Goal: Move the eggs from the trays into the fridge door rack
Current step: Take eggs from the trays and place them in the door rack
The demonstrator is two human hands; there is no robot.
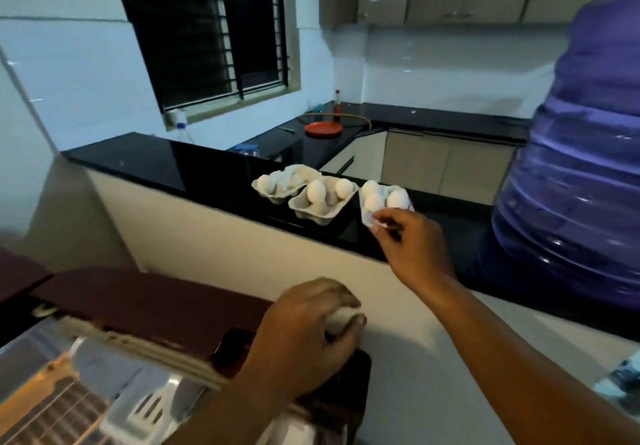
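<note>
Roughly midway, judged:
Left hand (pixel 304 333): clenched around one egg (pixel 343 318), over the open fridge door (pixel 156 309), below the counter (pixel 145 164)
Right hand (pixel 412 243): pinching the right-most tray (pixel 369 217) edge at counter front
Trays: three, part emptied
Left: six eggs visible, rack hidden

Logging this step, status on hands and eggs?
Left hand closed on white egg above fridge door. Right hand pinching rightmost grey pulp egg tray. Six eggs visible in trays. Nothing blocking.
</note>
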